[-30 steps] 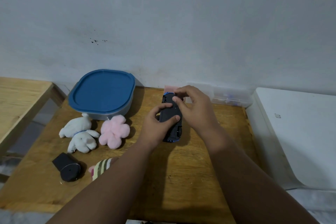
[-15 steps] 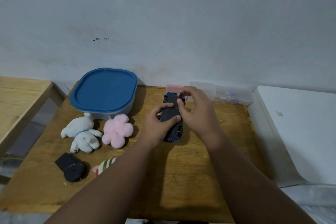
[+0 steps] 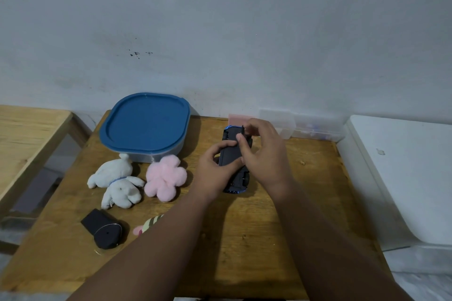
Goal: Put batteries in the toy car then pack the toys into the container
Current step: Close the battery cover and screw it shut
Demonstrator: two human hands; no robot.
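My left hand (image 3: 215, 168) clamps the upturned toy car (image 3: 229, 155) mid-body, my right hand (image 3: 265, 154) pinches its far end; it points straight away from me.

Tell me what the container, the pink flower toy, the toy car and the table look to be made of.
Container: likely plastic; smooth blue lid with a faint sheen, cloudy grey wall.
Pink flower toy: plush fabric; fuzzy, soft-edged petals.
Toy car: probably hard plastic; matte black underside, glossy blue rim.
Table: wood; visible grain, dull finish.
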